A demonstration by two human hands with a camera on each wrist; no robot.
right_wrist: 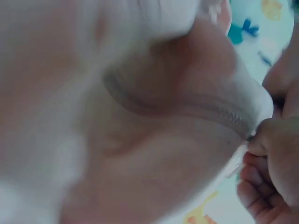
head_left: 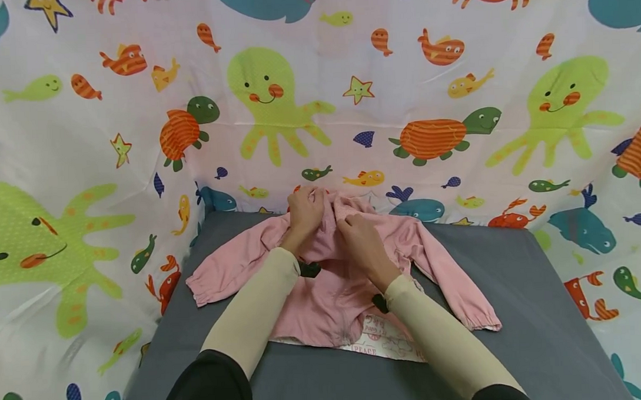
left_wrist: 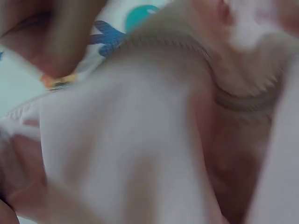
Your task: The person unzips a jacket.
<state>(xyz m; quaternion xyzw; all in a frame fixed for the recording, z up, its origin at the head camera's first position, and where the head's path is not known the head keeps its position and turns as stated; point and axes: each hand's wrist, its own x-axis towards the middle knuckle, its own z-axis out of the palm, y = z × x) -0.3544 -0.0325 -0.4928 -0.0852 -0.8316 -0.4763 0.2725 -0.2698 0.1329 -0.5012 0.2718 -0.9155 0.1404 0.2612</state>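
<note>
A pink long-sleeved garment (head_left: 324,306) lies spread on the grey table, one sleeve out to each side. My left hand (head_left: 306,215) grips its upper edge near the neck. Lower and to the right, my right hand (head_left: 366,248) pinches the cloth beside the middle. Between both hands the fabric is lifted into folds. In the right wrist view, fingertips (right_wrist: 259,140) pinch a seamed edge of the pink cloth (right_wrist: 187,144). Blurred pink fabric (left_wrist: 131,140) with a stitched seam fills most of the left wrist view.
White cloth with red print (head_left: 383,339) shows below the pink hem. The grey table (head_left: 514,281) extends on both sides of the garment. A curtain (head_left: 337,64) printed with sea animals hangs behind the table and along its sides.
</note>
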